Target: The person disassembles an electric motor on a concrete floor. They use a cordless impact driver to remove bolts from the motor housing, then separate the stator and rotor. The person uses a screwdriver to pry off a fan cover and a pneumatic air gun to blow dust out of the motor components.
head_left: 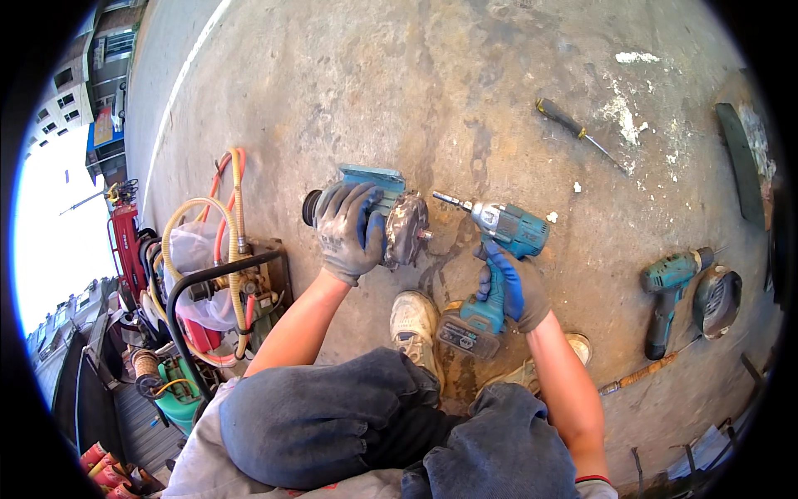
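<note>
My left hand, in a grey and blue work glove, is wrapped over a blue motor-like unit on the concrete. This unit has a flat plate along its far side, a dark ribbed round end on the left and a dirt-caked round face on the right. A small stub sticks out of that face. Gloved too, my right hand grips the handle of a teal cordless impact driver. Its long socket bit points left toward the unit, apart from it. The battery hangs over the ground between my shoes.
A screwdriver lies at far right near white crumbs. Farther right are a second teal drill, a dark oval part and a rusty rod. On my left stands a black-framed machine with looped hoses.
</note>
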Demonstrator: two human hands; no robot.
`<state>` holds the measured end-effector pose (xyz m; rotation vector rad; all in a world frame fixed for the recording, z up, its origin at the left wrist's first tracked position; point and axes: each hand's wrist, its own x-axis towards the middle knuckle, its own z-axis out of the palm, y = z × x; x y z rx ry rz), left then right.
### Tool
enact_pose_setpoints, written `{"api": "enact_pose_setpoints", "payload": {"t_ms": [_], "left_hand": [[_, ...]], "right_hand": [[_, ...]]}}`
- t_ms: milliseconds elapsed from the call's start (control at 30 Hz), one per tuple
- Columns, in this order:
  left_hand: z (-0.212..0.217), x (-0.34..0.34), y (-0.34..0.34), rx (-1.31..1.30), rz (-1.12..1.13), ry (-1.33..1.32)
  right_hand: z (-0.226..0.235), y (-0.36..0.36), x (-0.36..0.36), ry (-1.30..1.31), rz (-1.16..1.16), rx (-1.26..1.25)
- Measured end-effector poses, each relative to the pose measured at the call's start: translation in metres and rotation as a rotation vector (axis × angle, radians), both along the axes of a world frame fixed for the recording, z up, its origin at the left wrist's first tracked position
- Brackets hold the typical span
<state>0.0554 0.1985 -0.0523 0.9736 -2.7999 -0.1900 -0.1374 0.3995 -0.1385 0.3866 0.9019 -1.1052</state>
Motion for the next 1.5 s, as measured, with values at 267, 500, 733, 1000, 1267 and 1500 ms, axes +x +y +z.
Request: {"api": "enact_pose_setpoints", "payload": {"t_ms": [267, 500, 733, 1000, 1267, 1500], "left_hand": [[0.002, 0.000, 0.000, 0.010, 0.003, -0.006], [0.003, -0.005, -0.003, 0.019, 0.005, -0.025], [0.002, -0.002, -0.001, 0.026, -0.005, -0.014], [0.001, -0.005, -0.004, 0.031, 0.006, -0.015], [0.001, -0.002, -0.004, 0.019, 0.001, -0.018], [-0.005, 0.004, -0.005, -0.008, 0.000, -0.034]], "right_hand": [[-0.016, -0.016, 0.003, -0.101, 0.079, -0.019], [-0.033, -0.016, -0.006, -0.213, 0.165, 0.003], [-0.027, -0.026, -0.021, -0.459, 0.132, -0.033], [-0.032, -0.018, -0.007, -0.300, 0.146, -0.103], [-0.029, -0.020, -0.007, -0.267, 0.153, -0.072], [-0.029, -0.018, -0.005, -0.304, 0.159, -0.032]]}}
